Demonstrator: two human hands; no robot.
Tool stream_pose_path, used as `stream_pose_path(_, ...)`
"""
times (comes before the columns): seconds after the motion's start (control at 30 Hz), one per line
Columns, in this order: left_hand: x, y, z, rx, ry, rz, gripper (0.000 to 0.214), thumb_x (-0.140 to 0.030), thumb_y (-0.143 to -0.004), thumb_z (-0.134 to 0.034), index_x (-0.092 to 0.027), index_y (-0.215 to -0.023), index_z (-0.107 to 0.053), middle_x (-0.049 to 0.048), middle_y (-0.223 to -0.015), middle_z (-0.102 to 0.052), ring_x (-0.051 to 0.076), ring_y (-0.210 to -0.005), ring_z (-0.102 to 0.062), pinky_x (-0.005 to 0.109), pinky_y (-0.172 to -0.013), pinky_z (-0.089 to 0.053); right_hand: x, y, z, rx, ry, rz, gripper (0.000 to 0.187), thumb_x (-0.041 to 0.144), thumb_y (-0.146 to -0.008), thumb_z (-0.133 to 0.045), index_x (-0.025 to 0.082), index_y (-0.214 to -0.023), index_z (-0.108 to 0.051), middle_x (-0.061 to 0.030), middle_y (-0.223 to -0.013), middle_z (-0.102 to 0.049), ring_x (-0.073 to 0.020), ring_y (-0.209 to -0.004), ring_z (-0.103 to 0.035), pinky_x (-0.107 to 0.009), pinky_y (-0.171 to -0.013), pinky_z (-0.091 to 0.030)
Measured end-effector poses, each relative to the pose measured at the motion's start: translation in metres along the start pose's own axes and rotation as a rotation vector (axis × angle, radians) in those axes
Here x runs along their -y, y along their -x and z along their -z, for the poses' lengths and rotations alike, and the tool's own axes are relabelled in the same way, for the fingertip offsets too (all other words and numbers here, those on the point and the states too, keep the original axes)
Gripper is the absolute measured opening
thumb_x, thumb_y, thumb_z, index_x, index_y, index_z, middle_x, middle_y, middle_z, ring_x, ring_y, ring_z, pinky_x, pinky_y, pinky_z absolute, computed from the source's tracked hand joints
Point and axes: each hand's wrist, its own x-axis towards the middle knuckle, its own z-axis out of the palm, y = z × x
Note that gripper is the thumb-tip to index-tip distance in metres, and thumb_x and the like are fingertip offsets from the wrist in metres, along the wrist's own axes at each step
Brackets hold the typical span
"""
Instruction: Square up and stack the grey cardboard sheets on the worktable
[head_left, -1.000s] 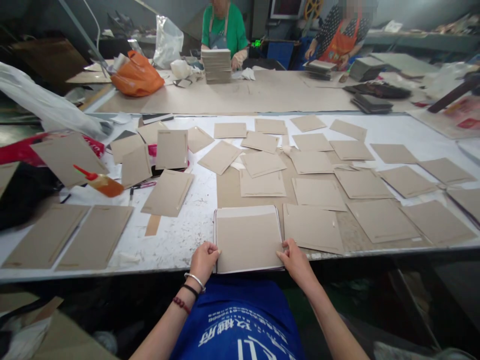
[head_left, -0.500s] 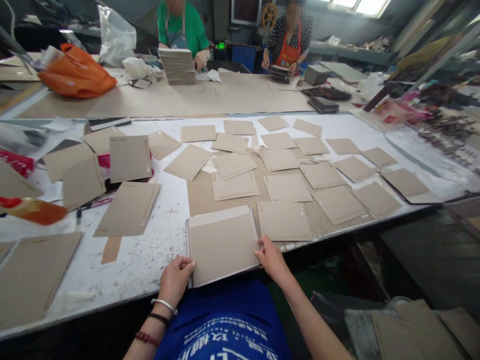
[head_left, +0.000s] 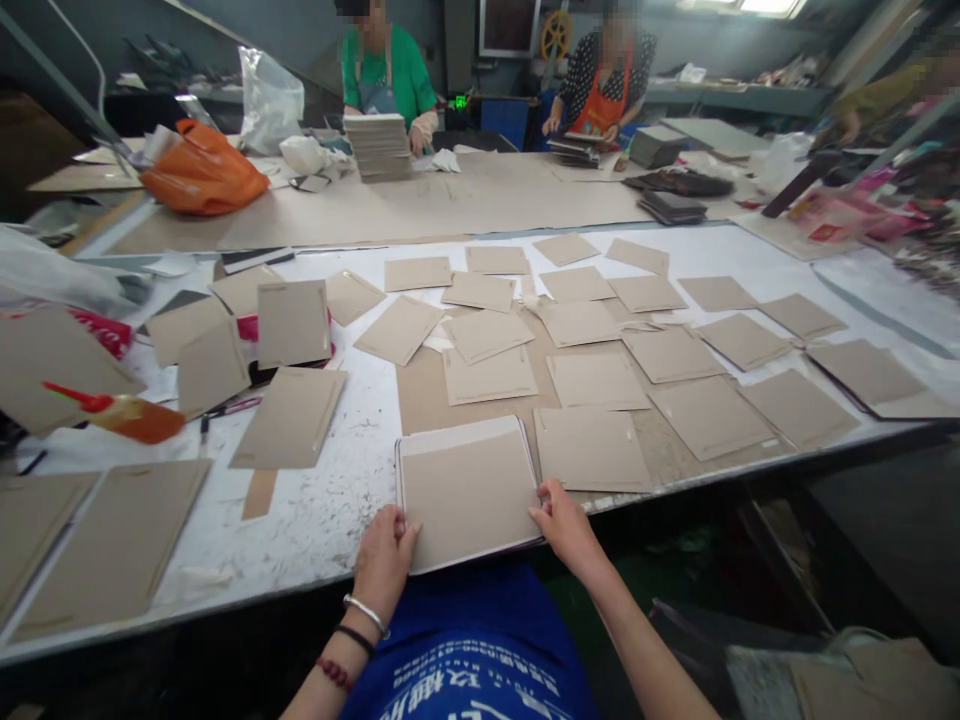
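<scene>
At the table's near edge lies a greyish-brown cardboard panel (head_left: 472, 495), resting on a slightly larger board whose pale rim shows around it. My left hand (head_left: 388, 548) grips the lower left side, thumb on top and fingers curled beneath the edge. On the opposite side, my right hand (head_left: 562, 520) pinches the lower right edge between thumb and fingers. Another cardboard piece (head_left: 592, 450) lies just beyond my right hand. Several similar pieces with glossy strips along their edges are spread across the white table (head_left: 315, 510).
A glue bottle (head_left: 139, 418) with a red nozzle lies on the left, near a pen (head_left: 204, 430). Across the far table stand an orange bag (head_left: 202, 175), a stack of boards (head_left: 377, 148) and two people working. More boards (head_left: 862, 680) sit low at the right.
The whole view has shifted, so the table and things appear further right. Both hands keep their hold on the panel, which stays in much the same place on the table.
</scene>
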Motion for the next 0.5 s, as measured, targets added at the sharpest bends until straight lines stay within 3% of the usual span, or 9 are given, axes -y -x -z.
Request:
stream_pose_path(0.1,0.002,0.003,-0.01,-0.015,-0.155,-0.344,0.038,-0.006,-0.077,-0.042,-0.022,-0.104,-0.063,0.0125,-0.112,-0.059,0.028,-0.111,-0.049,0.047,-0.094,-0.037,-0.002,-0.002,-0.002,0.001,0.034,0.009,0.018,0.011,-0.076,-0.055,0.019,-0.089,-0.045,0.0045,-0.063,-0.05,-0.0153,-0.059,-0.051,-0.024,-0.057,-0.034)
stream_pose_path(0.2,0.004,0.0,-0.024,0.091,-0.348,-0.725,0.066,0.008,-0.073,-0.034,-0.032,-0.12,-0.055,0.0091,-0.132,-0.048,0.027,-0.127,-0.037,0.047,-0.1,-0.035,-0.006,-0.004,-0.003,0.001,0.083,0.012,0.017,0.012,-0.077,-0.055,0.019,-0.088,-0.044,0.0053,-0.061,-0.05,-0.0153,-0.059,-0.053,-0.023,-0.056,-0.035)
stream_pose_path(0.33,0.003,-0.001,-0.036,0.168,-0.405,-0.747,0.07,0.009,-0.068,-0.04,-0.032,-0.125,-0.05,0.0105,-0.138,-0.041,0.03,-0.133,-0.025,0.052,-0.102,-0.031,-0.005,0.0,-0.001,-0.019,0.2,0.043,0.013,0.015,-0.079,-0.056,0.02,-0.082,-0.045,0.0033,-0.062,-0.053,-0.0163,-0.059,-0.054,-0.025,-0.056,-0.038)
stream_pose_path(0.5,-0.002,0.005,-0.038,0.09,-0.34,-0.758,0.048,-0.01,-0.079,-0.048,-0.026,-0.123,-0.052,0.0154,-0.139,-0.039,0.035,-0.134,-0.017,0.058,-0.102,-0.028,0.018,0.009,-0.004,-0.143,0.406,0.124,0.011,0.017,-0.084,-0.053,0.016,-0.094,-0.056,-0.0146,-0.094,-0.058,-0.03,-0.092,-0.054,-0.038,-0.075,-0.041)
